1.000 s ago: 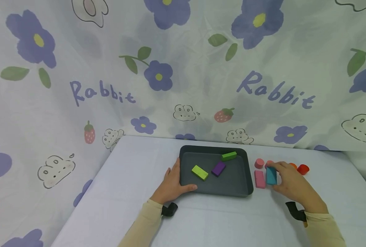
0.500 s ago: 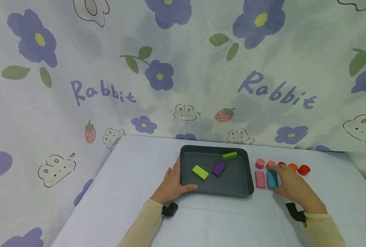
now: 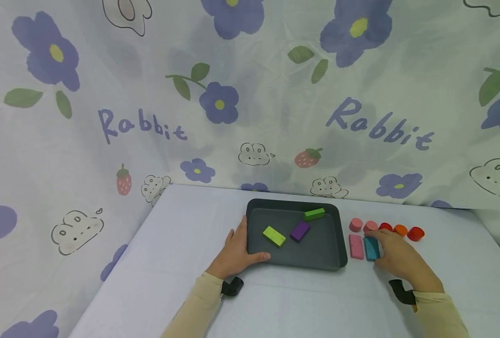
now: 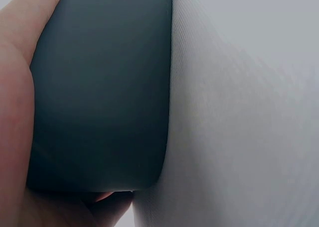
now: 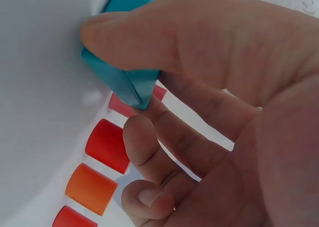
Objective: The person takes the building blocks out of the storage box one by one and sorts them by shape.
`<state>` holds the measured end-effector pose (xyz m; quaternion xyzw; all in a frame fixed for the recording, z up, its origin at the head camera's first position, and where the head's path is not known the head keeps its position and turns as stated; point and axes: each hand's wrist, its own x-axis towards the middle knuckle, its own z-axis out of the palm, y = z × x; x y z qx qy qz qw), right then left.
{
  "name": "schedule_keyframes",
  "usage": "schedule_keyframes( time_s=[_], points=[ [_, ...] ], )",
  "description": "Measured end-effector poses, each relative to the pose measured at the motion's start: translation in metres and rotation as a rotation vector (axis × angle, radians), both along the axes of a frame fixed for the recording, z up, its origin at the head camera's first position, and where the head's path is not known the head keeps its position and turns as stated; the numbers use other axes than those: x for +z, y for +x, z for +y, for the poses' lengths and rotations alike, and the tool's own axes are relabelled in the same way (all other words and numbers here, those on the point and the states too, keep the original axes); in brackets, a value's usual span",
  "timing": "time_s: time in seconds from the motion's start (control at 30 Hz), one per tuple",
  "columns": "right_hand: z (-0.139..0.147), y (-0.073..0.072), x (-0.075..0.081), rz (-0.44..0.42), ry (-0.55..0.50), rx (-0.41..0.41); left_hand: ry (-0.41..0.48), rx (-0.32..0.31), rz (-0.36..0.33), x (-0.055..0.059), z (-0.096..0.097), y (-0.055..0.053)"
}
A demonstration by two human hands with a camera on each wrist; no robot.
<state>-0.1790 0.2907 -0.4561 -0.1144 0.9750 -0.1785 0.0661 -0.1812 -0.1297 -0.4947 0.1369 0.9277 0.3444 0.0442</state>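
Thumb and fingers of my right hand (image 3: 404,258) pinch a teal block (image 3: 371,249) beside a pink rectangular block (image 3: 356,247), right of the tray. In the right wrist view, the thumb lies across the teal block (image 5: 117,80), with fingertips behind it; the block looks wedge-like and sits close to the tablecloth. My left hand (image 3: 233,256) rests against the near left corner of a dark grey tray (image 3: 300,264). Its fingers lie straight along the left wall and the thumb reaches over the front rim. The left wrist view shows the tray's outer wall (image 4: 99,87) close up.
Inside the tray lie a lime block (image 3: 274,236), a purple block (image 3: 300,231) and a green block (image 3: 314,214). Behind the right hand, a row of short cylinders includes a pink one (image 3: 356,225), an orange one (image 3: 400,230) and a red one (image 3: 416,234). A printed cloth hangs behind.
My right hand has come down and slightly nearer with the teal block, now lower beside the pink block. More of the cylinders show behind it. The left hand stays on the tray.
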Motion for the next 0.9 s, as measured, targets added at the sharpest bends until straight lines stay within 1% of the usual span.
schedule_keyframes(
  time_s=[0.17, 0.4, 0.57, 0.9],
  points=[
    [-0.0003, -0.0001, 0.0005, -0.015, -0.005, -0.006, 0.0, 0.001, 0.001, 0.0005, 0.0003, 0.0009],
    [0.0007, 0.0003, -0.0003, -0.051, -0.001, -0.026, -0.012, 0.011, -0.019, 0.0, 0.0008, 0.0002],
    [0.0009, 0.0002, -0.0002, -0.077, -0.001, -0.041, -0.009, 0.011, -0.008, -0.0014, 0.0007, -0.0002],
    [0.0029, 0.0004, -0.0018, -0.083, -0.02, -0.04, -0.005, 0.008, 0.0, -0.0028, 0.0004, -0.0013]
  ],
)
